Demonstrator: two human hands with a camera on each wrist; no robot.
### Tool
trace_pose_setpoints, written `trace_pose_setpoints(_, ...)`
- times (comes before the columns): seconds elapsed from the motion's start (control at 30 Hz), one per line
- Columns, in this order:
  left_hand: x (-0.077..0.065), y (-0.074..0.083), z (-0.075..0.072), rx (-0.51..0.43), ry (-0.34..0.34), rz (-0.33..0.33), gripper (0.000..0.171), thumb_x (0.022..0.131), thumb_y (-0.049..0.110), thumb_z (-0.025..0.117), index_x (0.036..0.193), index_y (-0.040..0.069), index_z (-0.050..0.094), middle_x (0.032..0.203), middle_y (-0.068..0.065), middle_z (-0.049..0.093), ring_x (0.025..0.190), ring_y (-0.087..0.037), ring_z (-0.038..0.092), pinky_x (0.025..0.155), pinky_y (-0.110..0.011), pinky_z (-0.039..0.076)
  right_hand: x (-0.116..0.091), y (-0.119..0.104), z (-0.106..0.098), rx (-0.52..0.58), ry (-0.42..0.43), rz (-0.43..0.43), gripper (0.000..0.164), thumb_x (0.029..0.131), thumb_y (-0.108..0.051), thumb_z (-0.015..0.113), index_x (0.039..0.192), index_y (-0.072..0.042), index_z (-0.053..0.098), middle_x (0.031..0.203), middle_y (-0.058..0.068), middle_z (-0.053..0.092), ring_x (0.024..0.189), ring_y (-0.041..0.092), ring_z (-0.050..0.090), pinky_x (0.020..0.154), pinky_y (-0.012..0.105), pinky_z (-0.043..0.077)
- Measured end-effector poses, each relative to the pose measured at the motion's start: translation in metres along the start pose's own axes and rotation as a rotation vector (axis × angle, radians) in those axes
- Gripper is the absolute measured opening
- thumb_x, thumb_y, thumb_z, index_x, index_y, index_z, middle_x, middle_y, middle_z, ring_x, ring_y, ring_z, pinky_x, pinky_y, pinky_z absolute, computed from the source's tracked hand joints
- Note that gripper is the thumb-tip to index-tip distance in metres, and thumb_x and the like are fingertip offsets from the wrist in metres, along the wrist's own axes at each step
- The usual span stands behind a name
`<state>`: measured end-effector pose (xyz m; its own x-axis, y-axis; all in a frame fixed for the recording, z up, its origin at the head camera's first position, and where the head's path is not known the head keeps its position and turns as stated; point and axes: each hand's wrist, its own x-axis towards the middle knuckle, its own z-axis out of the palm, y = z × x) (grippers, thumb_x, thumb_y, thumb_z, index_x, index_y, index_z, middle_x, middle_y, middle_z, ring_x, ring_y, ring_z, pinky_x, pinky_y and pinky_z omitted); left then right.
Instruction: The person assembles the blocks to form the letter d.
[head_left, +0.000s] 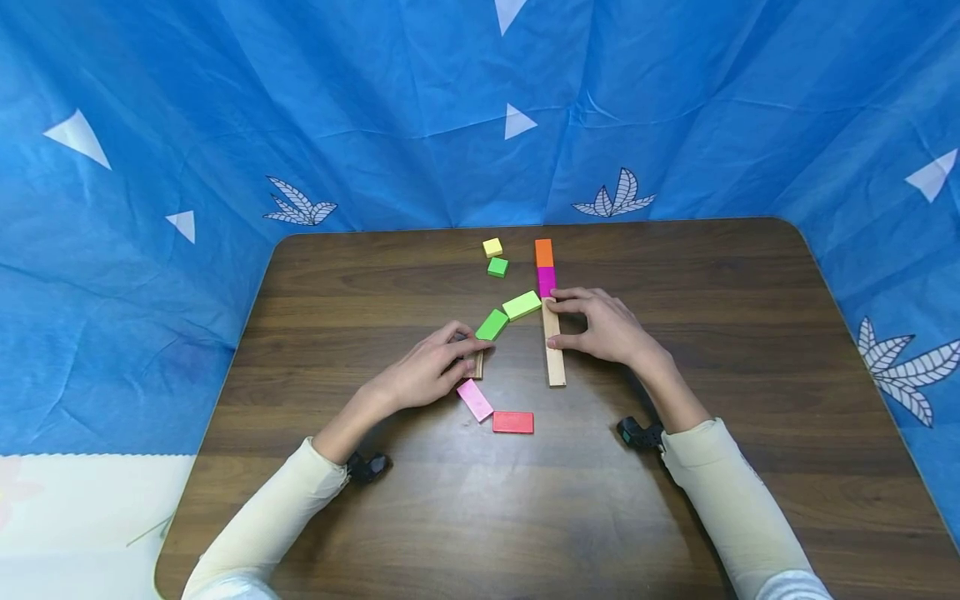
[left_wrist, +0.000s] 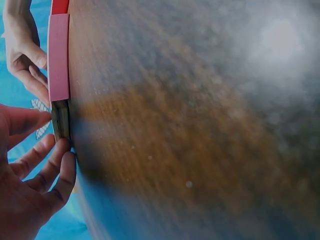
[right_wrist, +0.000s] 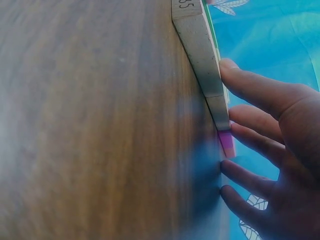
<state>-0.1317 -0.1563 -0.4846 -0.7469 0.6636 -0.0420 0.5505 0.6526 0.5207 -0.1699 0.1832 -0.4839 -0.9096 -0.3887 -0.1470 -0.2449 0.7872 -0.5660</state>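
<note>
My left hand [head_left: 431, 364] holds a small plain wooden block [head_left: 478, 365], thumb at one end and fingertips at the other. The block stands between a green block [head_left: 492, 324] and a pink block [head_left: 476, 400]; my fingers partly cover it. My right hand [head_left: 607, 327] rests at a straight row on the right, its thumb and fingertips spanning a plain wooden block [head_left: 551, 321] lengthwise. Beyond that block, in line, come a magenta block [head_left: 547, 281] and an orange block [head_left: 543, 252]. Another wooden block [head_left: 555, 368] continues the row toward me.
A light green block [head_left: 522, 305] reaches from the green one to the right row. A red block [head_left: 513, 422] lies at the pink block's near end. Farther back sit a yellow block [head_left: 492, 247] and a smaller green block [head_left: 497, 267]. A blue curtain [head_left: 420, 117] hangs behind the table [head_left: 750, 350].
</note>
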Motion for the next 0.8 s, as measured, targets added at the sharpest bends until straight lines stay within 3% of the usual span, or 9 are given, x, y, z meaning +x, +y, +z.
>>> trace_pose_setpoints(0.3,0.0008,-0.0004,0.0014,0.013,0.036,-0.012,0.043,0.110,0.022,0.061,0.152,0.020,0.063,0.141,-0.009,0.054,0.108,-0.022,0.057,0.088,-0.037,0.050,0.0000,-0.0017,0.0004,0.004,0.001,-0.006,0.074,0.088,-0.045,0.089,0.152,-0.019,0.063,0.166,0.006,0.053,0.151,0.039,0.045,0.123,0.073,0.029)
trace_pose_setpoints(0.6,0.0022,-0.0001,0.0016,0.018,0.021,-0.061,0.045,0.108,0.026,0.064,0.153,0.024,0.062,0.154,-0.010,0.047,0.122,-0.027,0.059,0.095,-0.042,0.053,0.0005,-0.0008,-0.0001,0.009,-0.007,0.004,0.074,0.088,-0.045,0.089,0.152,-0.019,0.063,0.166,0.006,0.052,0.150,0.040,0.045,0.123,0.074,0.028)
trace_pose_setpoints(0.8,0.0003,-0.0013,-0.0001,0.000,0.009,-0.054,0.050,0.107,0.029,0.067,0.156,0.025,0.059,0.157,-0.011,0.045,0.125,-0.028,0.059,0.100,-0.045,0.054,0.0002,-0.0012,-0.0006,0.006,-0.011,0.005,0.074,0.088,-0.044,0.089,0.153,-0.019,0.062,0.167,0.007,0.051,0.151,0.040,0.044,0.123,0.074,0.029)
